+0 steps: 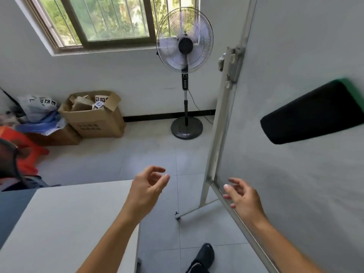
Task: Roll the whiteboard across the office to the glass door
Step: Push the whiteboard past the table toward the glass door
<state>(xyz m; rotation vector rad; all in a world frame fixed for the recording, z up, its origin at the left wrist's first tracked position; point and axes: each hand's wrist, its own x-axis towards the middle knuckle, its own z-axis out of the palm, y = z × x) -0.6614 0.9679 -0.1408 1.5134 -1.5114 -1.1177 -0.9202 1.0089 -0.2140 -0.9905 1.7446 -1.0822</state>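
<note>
You are holding both bare forearms out from the bottom of the frame. Your left hand (148,186) is hovering at lower centre over the floor tiles, fingers loosely curled and parted, gripping nothing. Your right hand (243,196) is sitting right of centre, fingers spread and slightly bent, empty, in front of the lower frame rail of the whiteboard (299,56); whether the fingertips are touching the rail is not clear.

The whiteboard is filling the right side of the frame, tilted in this wide view, with a black eraser (313,113) with a green edge clinging to its surface at the right. Its metal leg (197,210) is ending in a small caster at lower centre.

A standing fan (185,40) is standing at upper centre just beyond the board's edge. A cardboard box (94,119) is sitting at the left by the wall, under the window (110,18). A pale table (65,223) is occupying the lower left, beside your left forearm. Your dark shoe (204,255) is showing at the bottom.
</note>
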